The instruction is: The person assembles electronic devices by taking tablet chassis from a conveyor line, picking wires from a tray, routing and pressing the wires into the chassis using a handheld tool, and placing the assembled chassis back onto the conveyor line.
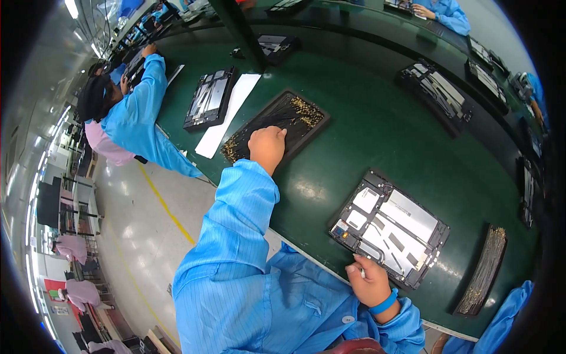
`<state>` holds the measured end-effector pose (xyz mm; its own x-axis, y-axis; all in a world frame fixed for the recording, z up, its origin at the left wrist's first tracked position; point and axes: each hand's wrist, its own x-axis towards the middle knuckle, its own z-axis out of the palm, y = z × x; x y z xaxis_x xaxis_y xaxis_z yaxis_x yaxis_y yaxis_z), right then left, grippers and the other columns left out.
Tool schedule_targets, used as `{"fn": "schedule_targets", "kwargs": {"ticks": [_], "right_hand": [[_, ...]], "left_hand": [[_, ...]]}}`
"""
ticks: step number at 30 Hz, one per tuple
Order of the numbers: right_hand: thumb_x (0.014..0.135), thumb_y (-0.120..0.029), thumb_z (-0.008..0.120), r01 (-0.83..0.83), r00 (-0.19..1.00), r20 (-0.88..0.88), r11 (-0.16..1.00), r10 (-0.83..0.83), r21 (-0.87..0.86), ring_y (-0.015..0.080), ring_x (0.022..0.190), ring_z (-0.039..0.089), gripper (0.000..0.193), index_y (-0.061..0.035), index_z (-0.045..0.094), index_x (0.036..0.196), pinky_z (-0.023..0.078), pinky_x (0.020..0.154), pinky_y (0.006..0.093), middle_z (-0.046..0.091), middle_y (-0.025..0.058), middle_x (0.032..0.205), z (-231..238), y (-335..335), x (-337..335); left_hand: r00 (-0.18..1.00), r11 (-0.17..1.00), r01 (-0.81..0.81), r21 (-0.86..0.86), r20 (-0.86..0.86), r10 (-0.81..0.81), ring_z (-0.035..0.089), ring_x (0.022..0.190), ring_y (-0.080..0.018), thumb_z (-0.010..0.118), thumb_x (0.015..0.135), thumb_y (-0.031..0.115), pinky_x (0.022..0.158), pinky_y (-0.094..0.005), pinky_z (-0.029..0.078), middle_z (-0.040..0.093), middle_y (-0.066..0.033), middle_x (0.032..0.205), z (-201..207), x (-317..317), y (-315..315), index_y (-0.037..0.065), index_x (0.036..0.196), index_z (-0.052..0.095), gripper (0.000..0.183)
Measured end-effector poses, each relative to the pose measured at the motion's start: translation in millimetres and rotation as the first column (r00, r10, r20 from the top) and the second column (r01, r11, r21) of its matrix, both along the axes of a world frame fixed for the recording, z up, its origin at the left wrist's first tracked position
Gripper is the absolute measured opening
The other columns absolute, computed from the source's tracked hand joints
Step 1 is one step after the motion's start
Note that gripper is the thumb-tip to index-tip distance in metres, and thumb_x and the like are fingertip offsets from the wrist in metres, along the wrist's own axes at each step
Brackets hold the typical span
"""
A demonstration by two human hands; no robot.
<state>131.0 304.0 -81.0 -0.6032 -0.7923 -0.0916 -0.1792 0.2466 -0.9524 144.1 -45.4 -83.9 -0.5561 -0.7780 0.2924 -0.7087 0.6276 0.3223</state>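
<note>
On the green table (359, 130) I see the open-backed tablet (407, 212) at the near side, long axis slanting upper left to lower right; print on its white panel is too small to read. Farther left lies the black tray (323, 125), long axis running lower left to upper right. My left hand (268, 146) curls over its gold-ended cables (306, 111); whether it pinches 1, I cannot tell. My right hand (371, 286), half curled by the tablet's near edge, shows a small pale piece (363, 273) at its fingertips; its grip I cannot tell.
</note>
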Motion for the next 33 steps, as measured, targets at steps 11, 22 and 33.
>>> {"fn": "schedule_targets", "kwargs": {"ticks": [11,22,33], "right_hand": [[0.079,-0.012,0.053,0.358,0.89,0.302,0.934,-0.34,-0.005,0.0139,0.072,0.055,0.027,0.0016,0.049,0.101,0.043,0.067,0.0246,0.057,0.0076,0.076,-17,-3,-3],[0.081,-0.028,0.05,0.263,0.72,0.666,0.965,-0.193,-0.005,0.0093,0.061,0.047,0.037,-0.0003,0.049,0.106,0.041,0.053,0.0207,0.055,0.0066,0.086,43,-4,-33],[0.08,-0.03,0.052,0.272,0.721,0.672,0.961,-0.169,-0.05,0.0038,0.061,0.044,0.037,-0.0039,0.051,0.106,0.037,0.05,0.0179,0.053,-0.0007,0.077,60,18,-24]], "left_hand": [[0.946,0.936,0.253,-0.245,-0.137,-0.292,0.05,0.066,-0.0333,0.051,0.076,0.014,0.061,-0.0413,0.039,0.054,-0.0156,0.064,34,8,19,0.001,0.067,0.055,0.017],[0.537,0.58,0.794,-0.183,-0.238,-0.809,0.053,0.075,-0.0311,0.057,0.07,-0.001,0.068,-0.035,0.043,0.055,-0.0145,0.076,75,26,133,-0.001,0.08,0.051,0.012],[0.324,0.344,0.933,-0.104,-0.171,-0.931,0.055,0.075,-0.0295,0.059,0.066,-0.004,0.068,-0.035,0.045,0.054,-0.0137,0.081,70,39,168,0.001,0.087,0.048,0.025]]}}
